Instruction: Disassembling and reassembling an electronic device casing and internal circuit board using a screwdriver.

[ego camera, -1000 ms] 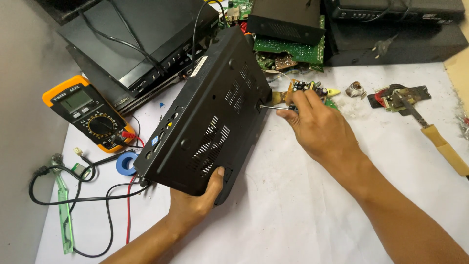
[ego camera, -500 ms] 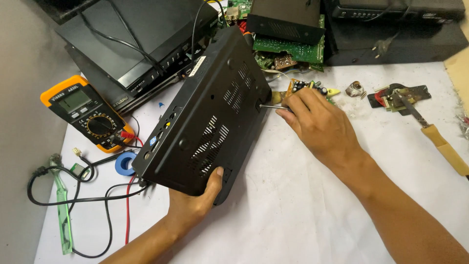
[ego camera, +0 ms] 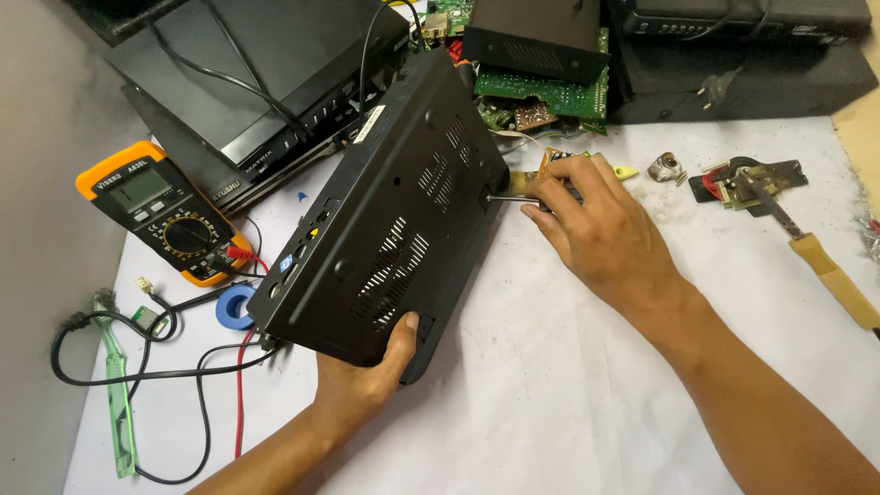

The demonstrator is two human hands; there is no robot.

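- Two bare hands at work over a white-covered worktop (ego camera: 568,403).
- Nearest: left hand (ego camera: 362,380) clamped on the lower corner of a black metal case (ego camera: 385,220), thumb over the vented face, fingers hidden beneath.
- Case tilted up on one long edge, sloping from lower left toward upper right; rows of vent slots across the upturned side; small white rectangular label (ego camera: 369,124) near the upper edge, print too small to read.
- Right hand (ego camera: 600,234) curled tight round a screwdriver (ego camera: 511,197), its thin metal shaft touching the right end of the case.
- Left of the case: blue tape roll (ego camera: 235,305), black cable (ego camera: 137,371), green plastic strip (ego camera: 116,390).
- Further left: orange-framed multimeter (ego camera: 165,211) lying flat, grey screen above a round dial.
- Right side: soldering iron (ego camera: 820,266) with a yellowish handle, well apart from the hands.
- Furthest: green circuit board (ego camera: 550,92) under a black box (ego camera: 536,37); stacked black players (ego camera: 247,73) at upper left.
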